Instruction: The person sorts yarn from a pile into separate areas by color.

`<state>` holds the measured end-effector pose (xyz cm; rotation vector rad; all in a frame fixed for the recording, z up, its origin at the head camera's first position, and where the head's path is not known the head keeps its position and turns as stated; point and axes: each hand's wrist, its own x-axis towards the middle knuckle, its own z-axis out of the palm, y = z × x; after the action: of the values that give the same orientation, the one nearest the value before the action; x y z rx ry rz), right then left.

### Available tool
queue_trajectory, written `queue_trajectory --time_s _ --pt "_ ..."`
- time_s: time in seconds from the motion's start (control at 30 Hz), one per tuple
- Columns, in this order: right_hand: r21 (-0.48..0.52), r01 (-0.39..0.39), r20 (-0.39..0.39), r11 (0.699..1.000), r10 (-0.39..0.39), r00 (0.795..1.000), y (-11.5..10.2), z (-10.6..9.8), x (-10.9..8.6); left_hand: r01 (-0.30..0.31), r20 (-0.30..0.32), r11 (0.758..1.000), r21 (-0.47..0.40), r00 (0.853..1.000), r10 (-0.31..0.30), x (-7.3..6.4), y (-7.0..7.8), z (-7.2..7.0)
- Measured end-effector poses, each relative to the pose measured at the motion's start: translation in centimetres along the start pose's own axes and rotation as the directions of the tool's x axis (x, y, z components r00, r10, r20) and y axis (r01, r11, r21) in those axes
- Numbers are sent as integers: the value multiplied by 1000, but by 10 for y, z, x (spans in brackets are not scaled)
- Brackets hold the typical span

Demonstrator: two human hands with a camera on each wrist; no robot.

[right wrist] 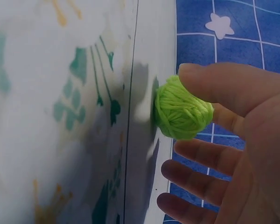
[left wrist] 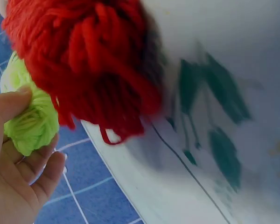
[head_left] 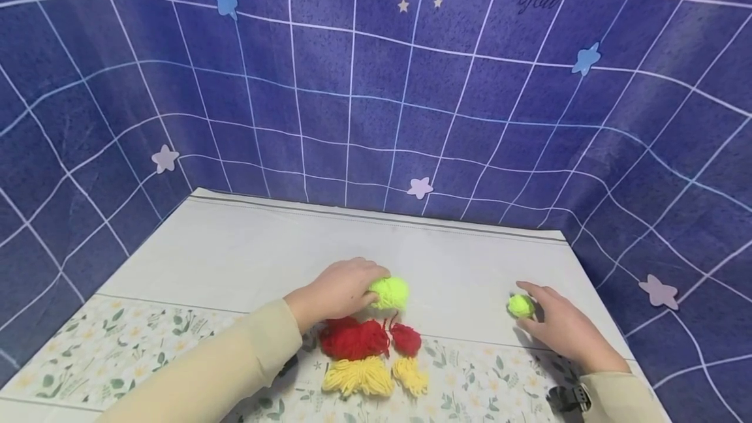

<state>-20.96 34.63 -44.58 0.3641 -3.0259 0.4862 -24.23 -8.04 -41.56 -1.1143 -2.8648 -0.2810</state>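
My left hand (head_left: 346, 287) grips a large lime-green ball of yarn (head_left: 391, 293), with its thumb (left wrist: 11, 103) laid over the near side and its fingers underneath. Off to the right, a small lime-green ball of yarn (right wrist: 183, 109) sits between the thumb and index finger of my right hand (head_left: 561, 320). The other fingers of that hand spread apart below the ball. Just in front of the left hand lie a large red skein of yarn (head_left: 355, 339) and a small red ball of yarn (head_left: 406, 339).
Nearer the front lie a large yellow skein of yarn (head_left: 358, 377) and a small yellow one (head_left: 410, 376). The white tabletop (head_left: 264, 240) has a floral front part. A blue curtain with white grid lines (head_left: 376, 116) hangs behind and at both sides.
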Motion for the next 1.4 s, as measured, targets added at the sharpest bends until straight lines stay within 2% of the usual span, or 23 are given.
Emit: queue_trajectory --time_s 0.13,0.53,0.7,0.9,1.03,1.17,1.27,1.4 --pt "9 -7 8 1000 7 1000 1 1 0 -4 6 1000 7 1000 4 12 10 1" --pt "20 -24 17 999 24 1000 -1 1 -1 39 31 999 31 999 -40 49 42 4" --pt "22 -41 27 999 40 999 -1 1 -1 37 20 997 75 999 -39 60 56 -4" --pt "27 -35 19 999 34 999 0 -1 1 5 0 994 112 1000 -5 75 68 -15" --pt "28 -30 13 999 29 999 0 -2 1 -3 -3 995 104 1000 3 88 77 -19" --pt "28 -32 2 999 32 999 2 -2 0 12 1 997 73 1000 -12 103 88 -22" --pt "34 -37 -5 999 37 999 3 -3 0 27 -4 998 52 1000 -27 116 96 -20" --pt "49 -36 -4 998 36 999 5 -4 0 63 3 997 40 998 -63 134 108 -7"
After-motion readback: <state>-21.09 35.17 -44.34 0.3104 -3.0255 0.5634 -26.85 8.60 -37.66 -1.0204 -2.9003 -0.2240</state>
